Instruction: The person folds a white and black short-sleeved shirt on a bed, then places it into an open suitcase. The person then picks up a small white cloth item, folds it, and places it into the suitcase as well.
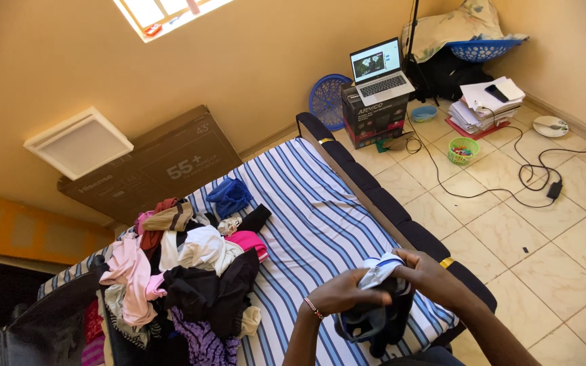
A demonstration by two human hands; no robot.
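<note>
My left hand [342, 293] and my right hand [432, 276] both grip a dark garment with white and blue trim [377, 306], held bunched above the near end of a blue-and-white striped mattress [313, 224]. A beaded bracelet sits on my left wrist. To the left of my hands lies a heap of mixed clothes [184, 278] in pink, white, black and purple. A crumpled blue garment [228, 195] lies apart at the heap's far edge.
A large flat cardboard box [150, 166] leans on the wall behind the mattress. On the tiled floor stand an open laptop [379, 71] on a box, a paper stack [484, 105], a green basket [463, 150], blue baskets and trailing cables [530, 177].
</note>
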